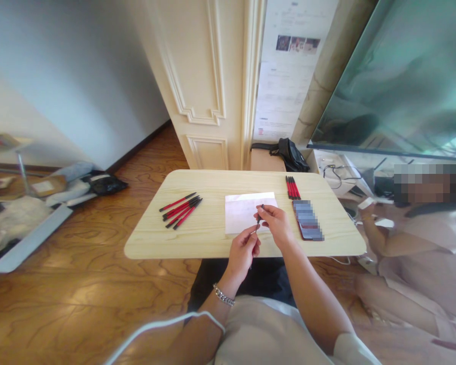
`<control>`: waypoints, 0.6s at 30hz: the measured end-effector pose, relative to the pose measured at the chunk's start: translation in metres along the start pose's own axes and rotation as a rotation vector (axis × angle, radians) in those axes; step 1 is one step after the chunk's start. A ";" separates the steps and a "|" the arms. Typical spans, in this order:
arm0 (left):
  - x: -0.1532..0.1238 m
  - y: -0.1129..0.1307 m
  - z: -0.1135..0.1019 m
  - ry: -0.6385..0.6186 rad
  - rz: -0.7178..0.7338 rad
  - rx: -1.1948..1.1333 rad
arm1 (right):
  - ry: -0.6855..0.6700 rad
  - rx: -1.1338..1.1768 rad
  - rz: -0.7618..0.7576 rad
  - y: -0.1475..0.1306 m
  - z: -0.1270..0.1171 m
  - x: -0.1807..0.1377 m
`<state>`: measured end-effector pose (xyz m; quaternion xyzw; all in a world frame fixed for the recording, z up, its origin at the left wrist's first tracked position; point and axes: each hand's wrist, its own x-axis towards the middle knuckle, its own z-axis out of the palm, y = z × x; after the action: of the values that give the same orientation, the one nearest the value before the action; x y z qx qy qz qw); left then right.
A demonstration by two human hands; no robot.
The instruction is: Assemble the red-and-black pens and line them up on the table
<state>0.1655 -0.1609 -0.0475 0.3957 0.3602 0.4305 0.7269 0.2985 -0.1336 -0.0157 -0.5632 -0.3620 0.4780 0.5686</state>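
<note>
My left hand point(243, 251) and my right hand point(275, 223) meet over the near middle of the small wooden table point(213, 238). Between them they hold one red and black pen point(259, 219): the left hand grips its lower part, the right hand pinches its black upper end. Under the hands lies a white sheet of paper point(243, 210). A loose bunch of several red and black pens point(180, 208) lies on the left of the table. Three more pens point(292, 187) lie side by side at the far right.
A stack of cards point(307, 220), blurred out, lies right of the paper. Another person point(421, 243) sits on the floor to the right. A black bag point(291, 154) rests behind the table by the door. Bags and clutter point(61, 187) lie on the floor at left.
</note>
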 end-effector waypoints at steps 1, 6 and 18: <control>0.000 0.000 -0.001 -0.001 0.000 0.005 | 0.003 0.025 -0.005 -0.002 -0.001 0.001; -0.004 -0.004 -0.008 -0.010 -0.021 -0.010 | 0.009 0.123 -0.055 -0.011 -0.008 0.021; -0.012 -0.003 -0.030 0.121 0.041 -0.104 | 0.031 -1.097 -0.191 0.024 0.041 0.035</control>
<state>0.1364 -0.1647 -0.0605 0.3378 0.3725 0.4866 0.7144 0.2662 -0.0905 -0.0391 -0.7482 -0.5989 0.1574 0.2380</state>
